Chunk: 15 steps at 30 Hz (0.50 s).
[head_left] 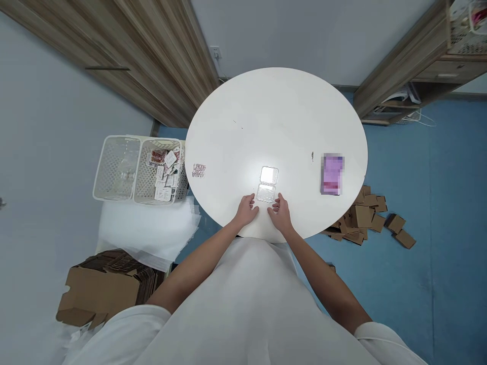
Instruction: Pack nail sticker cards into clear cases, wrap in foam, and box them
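A clear plastic clamshell case lies open on the round white table, near its front edge. My left hand rests just left of the case's near half, fingers curled and reaching toward its corner. My right hand sits just right of it, fingertips at the case's near right corner. Neither hand lifts the case. A small red-and-white packet lies at the table's left edge.
A purple blurred item lies at the table's right. White mesh baskets, one holding several packets, stand left. Flattened cardboard boxes lie lower left; small brown boxes scatter on the blue floor right.
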{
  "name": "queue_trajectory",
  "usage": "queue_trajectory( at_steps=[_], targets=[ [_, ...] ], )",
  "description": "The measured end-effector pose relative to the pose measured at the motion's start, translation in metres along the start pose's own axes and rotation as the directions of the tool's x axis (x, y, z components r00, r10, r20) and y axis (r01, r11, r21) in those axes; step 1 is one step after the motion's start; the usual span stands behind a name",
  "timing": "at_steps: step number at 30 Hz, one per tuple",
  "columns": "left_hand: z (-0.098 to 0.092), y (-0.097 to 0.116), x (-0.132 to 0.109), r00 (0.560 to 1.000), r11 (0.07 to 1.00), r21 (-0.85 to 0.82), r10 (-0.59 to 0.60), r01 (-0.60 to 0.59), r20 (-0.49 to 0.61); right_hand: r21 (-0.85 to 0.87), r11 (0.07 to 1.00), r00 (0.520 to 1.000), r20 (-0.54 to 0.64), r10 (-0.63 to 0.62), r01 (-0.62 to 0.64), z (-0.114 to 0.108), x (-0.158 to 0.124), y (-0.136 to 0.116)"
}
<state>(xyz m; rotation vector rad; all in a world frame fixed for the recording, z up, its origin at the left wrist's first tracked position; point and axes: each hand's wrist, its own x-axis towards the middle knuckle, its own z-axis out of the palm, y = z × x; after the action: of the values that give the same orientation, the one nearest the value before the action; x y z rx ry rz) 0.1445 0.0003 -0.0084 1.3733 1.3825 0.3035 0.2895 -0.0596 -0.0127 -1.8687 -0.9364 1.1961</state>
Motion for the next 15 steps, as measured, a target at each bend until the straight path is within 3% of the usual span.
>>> queue_trajectory(
  at_steps=[4,8,11,15],
  targets=[
    [-0.018,-0.013,-0.001,0.999,1.0,-0.016,-0.014,0.014,0.042,0.047,0.996,0.98,-0.186,0.077,-0.069,0.001,-0.006,-0.007],
    [-0.051,-0.025,0.0,0.998,1.0,-0.017,0.014,-0.013,0.064,-0.043,0.998,0.916,-0.396,-0.062,0.049,0.012,-0.013,-0.032],
    [-0.09,-0.032,0.002,0.995,0.994,0.042,0.1,-0.1,0.008,-0.081,0.985,0.915,-0.364,-0.172,0.152,0.036,-0.01,-0.061],
    [-0.154,-0.042,0.012,0.969,0.945,0.239,0.242,-0.224,-0.05,-0.123,0.968,0.957,-0.164,-0.239,0.221,0.089,0.009,-0.093]
  ],
)
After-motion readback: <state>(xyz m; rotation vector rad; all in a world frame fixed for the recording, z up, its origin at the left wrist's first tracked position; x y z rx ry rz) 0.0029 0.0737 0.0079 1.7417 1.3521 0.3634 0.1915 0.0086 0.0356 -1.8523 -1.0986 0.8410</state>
